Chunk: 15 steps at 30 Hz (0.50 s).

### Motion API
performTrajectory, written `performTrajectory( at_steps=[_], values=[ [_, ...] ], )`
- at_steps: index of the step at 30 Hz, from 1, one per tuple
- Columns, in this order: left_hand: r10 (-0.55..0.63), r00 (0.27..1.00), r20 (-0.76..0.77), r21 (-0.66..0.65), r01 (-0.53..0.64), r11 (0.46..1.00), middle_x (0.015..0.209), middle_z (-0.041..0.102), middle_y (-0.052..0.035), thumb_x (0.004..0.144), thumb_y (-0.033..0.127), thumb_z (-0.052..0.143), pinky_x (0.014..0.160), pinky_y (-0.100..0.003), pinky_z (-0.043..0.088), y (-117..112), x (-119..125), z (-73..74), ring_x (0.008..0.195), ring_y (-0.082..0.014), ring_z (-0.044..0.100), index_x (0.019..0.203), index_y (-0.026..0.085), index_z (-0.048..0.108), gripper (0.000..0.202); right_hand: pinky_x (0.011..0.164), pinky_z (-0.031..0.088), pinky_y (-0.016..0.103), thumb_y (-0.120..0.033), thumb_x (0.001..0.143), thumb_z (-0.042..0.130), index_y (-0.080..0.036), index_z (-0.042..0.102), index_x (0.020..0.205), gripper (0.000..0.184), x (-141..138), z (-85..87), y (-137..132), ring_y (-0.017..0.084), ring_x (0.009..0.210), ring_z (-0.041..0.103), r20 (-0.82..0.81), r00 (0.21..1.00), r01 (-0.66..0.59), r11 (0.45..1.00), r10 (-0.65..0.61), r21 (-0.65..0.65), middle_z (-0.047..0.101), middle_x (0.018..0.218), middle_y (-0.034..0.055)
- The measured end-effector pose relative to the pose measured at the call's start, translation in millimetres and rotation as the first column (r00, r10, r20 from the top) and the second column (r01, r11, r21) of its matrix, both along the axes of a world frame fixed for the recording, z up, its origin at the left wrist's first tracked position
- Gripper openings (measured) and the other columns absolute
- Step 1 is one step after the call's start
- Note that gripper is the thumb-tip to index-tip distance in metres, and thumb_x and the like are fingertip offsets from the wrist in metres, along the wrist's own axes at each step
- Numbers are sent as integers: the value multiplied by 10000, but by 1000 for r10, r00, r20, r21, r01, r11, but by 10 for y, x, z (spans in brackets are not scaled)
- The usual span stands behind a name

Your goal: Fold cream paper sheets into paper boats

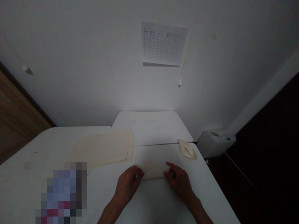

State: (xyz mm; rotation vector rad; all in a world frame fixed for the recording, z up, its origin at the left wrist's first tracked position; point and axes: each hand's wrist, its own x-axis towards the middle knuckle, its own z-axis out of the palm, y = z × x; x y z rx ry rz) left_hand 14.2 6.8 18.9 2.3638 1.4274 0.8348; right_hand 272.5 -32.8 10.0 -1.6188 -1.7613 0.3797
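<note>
A pale cream sheet of paper (153,171) lies on the white table in front of me, its near edge straight and looking folded. My left hand (129,180) pinches the sheet's left end between thumb and curled fingers. At the right end, my right hand (178,179) grips the near corner with the thumb and bent fingers, one finger stretched out above it. Both hands partly hide the ends of the sheet. Beyond my right hand sits a small folded paper piece (187,151) of the same cream colour, with a slit-like opening on top.
Several cream sheets (107,147) lie stacked at the left on the white table (151,202). A blurred-out patch (62,193) covers the near left. Against the wall are another tabletop (151,126) and a printed form (163,43). A white plastic jug (215,143) stands right of the table.
</note>
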Motion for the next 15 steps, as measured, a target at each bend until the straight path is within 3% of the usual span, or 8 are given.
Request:
performTrajectory(
  at_steps=[6, 15],
  values=[
    [-16, 999, -32, 12, 16, 1000, 824, 643, -33, 929, 278, 475, 702, -293, 495, 19, 49, 19, 777, -186, 632, 815, 210, 624, 200, 694, 482, 295, -337, 867, 589, -241, 585, 1232, 377, -26, 9, -7, 173, 685, 612, 5, 1000, 19, 999, -19, -32, 654, 798, 7],
    [-9, 996, -93, 145, 22, 989, 852, 608, -57, 921, 245, 476, 721, -320, 492, -3, 66, -42, 833, -215, 593, 800, 206, 614, 188, 698, 488, 302, -348, 876, 573, -229, 570, 1244, 387, -50, -7, -10, 175, 700, 615, 37, 999, 34, 999, -33, -29, 653, 794, 7]
  ],
)
